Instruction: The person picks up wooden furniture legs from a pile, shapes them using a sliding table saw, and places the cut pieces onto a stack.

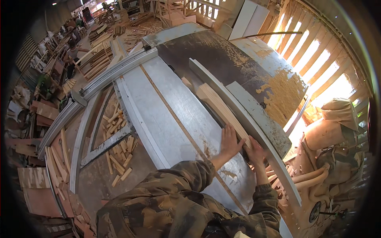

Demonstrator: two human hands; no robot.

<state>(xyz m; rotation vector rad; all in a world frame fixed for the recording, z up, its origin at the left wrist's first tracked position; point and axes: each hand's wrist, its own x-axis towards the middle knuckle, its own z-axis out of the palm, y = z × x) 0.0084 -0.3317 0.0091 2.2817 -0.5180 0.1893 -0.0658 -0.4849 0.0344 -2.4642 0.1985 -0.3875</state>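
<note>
A pale wooden board (223, 109) lies lengthwise on the grey metal saw table (178, 107), close along the left side of a long straight metal fence (238, 109). My left hand (231, 142) rests against the left side of the board near its close end, fingers stretched out and thumb apart. At that same end my right hand (255, 152) has its fingers bent over the board, between it and the fence. A dark slot runs beside the board; no blade can be made out. Just past the board's far end is a small wood piece (187, 82).
Sawdust (281, 95) covers the dark panel right of the fence. A metal rail (119, 71) crosses the table's far left. Offcuts (119, 154) lie under the open frame at left. Full sacks (337, 115) stand at right. Another person (72, 55) is far off at upper left.
</note>
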